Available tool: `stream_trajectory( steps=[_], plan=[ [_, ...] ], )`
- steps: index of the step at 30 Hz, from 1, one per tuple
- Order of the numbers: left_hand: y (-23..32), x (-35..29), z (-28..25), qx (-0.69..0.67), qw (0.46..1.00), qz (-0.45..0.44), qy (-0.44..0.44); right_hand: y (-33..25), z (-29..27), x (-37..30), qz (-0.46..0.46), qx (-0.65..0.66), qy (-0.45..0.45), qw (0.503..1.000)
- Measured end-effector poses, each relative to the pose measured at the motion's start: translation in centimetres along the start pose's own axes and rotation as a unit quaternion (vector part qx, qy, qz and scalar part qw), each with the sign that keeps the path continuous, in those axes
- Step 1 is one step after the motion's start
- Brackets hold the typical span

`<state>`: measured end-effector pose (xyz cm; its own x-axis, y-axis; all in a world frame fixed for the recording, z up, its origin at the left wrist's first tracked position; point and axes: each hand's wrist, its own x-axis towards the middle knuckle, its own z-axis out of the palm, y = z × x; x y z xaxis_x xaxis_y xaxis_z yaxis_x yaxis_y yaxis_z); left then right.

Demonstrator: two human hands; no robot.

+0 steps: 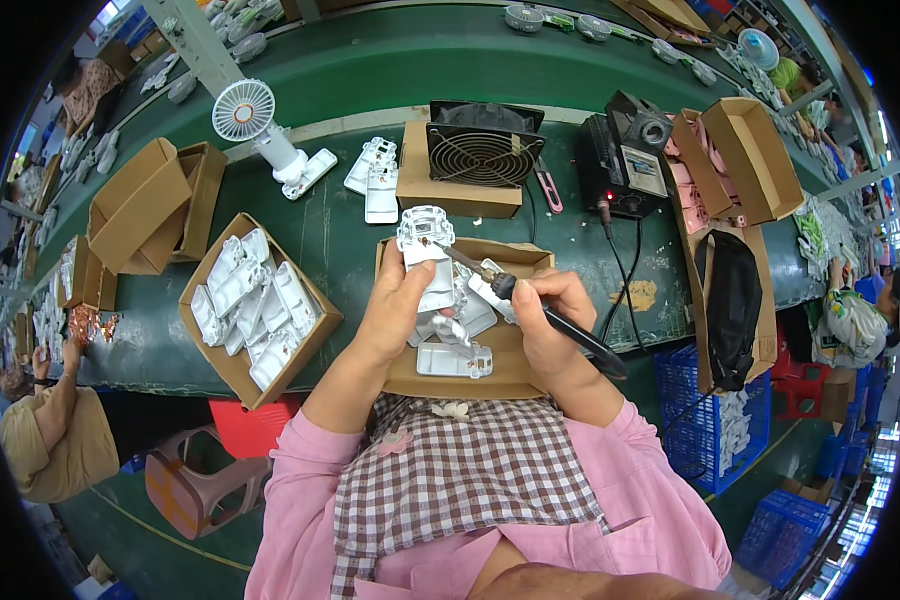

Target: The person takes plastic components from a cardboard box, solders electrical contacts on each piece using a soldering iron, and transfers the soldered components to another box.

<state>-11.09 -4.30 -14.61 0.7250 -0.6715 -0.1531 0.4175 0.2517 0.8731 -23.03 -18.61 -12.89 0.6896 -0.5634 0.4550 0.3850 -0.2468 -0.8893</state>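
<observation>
We've got the white housing (419,252) in our L hand (380,312), up over the near cardboard tray (528,372) on the desk (160,330). L fingers are closed on its lower part, thumb pressed on top, no gap to spare; prob. that grip keeps the far end, w/ its small fittings, uncovered & steady. Our R hand (552,318) has its fingers wrapped snugly round the soldering iron (573,332), pen-style, presumably for fine control, w/ the tip angled in from the R. Can't tell for sure at this size if the tip touches the housing or sits just beside it. The tray's right under the work, likely so pcs. are within easy reach & anything dropped lands there. The box of white housings (305,365) sits to the L, clear of the iron's cable (620,265), which runs R to the black station (625,160). The black fan (484,150) stands on a cardboard box (460,200) just beyond, approx. in line w/ the work, maybe for fumes.
</observation>
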Motion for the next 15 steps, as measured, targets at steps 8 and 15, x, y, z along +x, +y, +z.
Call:
stream_trajectory(
  steps=[8,15],
  plan=[
    [-0.28,0.02,-0.10,0.060,0.997,0.049,0.018,-0.23,0.12,0.16,0.010,-0.031,-0.003,0.999],
    [-0.28,-0.07,-0.22,0.095,0.993,0.062,0.020,-0.17,0.24,0.12,0.005,-0.032,0.001,0.999]
  ],
)
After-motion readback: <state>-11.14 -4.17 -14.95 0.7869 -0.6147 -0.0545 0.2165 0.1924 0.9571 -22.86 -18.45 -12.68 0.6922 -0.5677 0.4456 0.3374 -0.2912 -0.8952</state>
